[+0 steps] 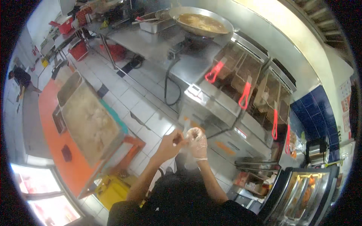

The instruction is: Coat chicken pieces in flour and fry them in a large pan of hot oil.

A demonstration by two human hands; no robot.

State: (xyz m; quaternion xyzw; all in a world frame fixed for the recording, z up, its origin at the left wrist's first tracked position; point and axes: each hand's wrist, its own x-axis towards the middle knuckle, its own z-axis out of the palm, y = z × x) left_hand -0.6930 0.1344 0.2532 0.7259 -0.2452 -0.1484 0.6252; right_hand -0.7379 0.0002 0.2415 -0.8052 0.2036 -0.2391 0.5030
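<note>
My left hand is bare, its fingers curled into a pinch in front of my body. My right hand wears a clear, loose plastic glove and has its fingers bent in. Both hands meet at the fingertips, the left ones touching filmy clear plastic beside the right fingers. Some of that film also shows faintly below the hands, where I cannot tell its full shape. What lies inside the curled right fingers is hidden.
Ahead on the right stands a deep fryer with red-handled baskets. A wok of oil sits beyond. At left, an orange table bears a large tray of pale flour-like contents. A person bends at far left.
</note>
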